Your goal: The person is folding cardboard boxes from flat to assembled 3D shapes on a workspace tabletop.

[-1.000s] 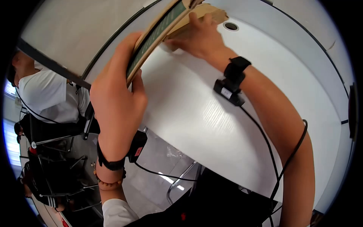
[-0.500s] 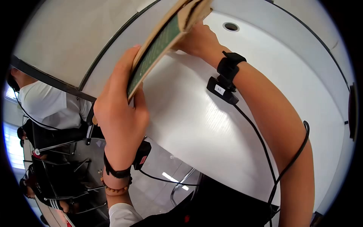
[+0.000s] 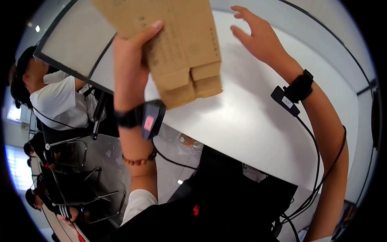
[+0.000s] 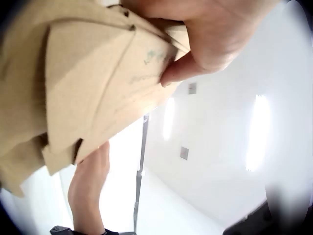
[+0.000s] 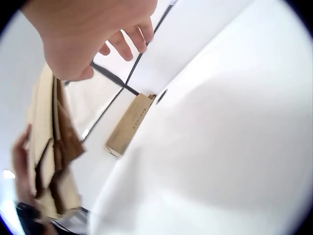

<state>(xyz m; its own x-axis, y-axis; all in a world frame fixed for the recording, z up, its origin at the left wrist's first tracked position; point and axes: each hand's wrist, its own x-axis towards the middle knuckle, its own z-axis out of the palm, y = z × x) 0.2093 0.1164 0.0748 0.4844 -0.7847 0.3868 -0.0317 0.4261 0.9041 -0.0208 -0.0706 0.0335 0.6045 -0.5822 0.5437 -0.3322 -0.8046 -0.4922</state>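
Observation:
A brown cardboard piece [image 3: 181,44] with printed characters and folded flaps is held up by my left hand [image 3: 131,68], thumb on its printed face. In the left wrist view the thumb presses the cardboard [image 4: 93,78] near its edge. My right hand [image 3: 262,38] is raised to the right of it over the table, fingers apart and holding nothing. In the right wrist view, the right hand [image 5: 93,34] hangs above the cardboard's folded edges [image 5: 49,152], not touching them.
A small brown box [image 5: 129,125] lies on the white table [image 5: 234,147] by a round hole [image 5: 162,96]. Low partitions border the table. A seated person in a white shirt [image 3: 60,97] and black chairs are at the left.
The left hand has turned the cardboard so its broad printed face shows, instead of its green edge. The right hand has come away from the far side, moving right.

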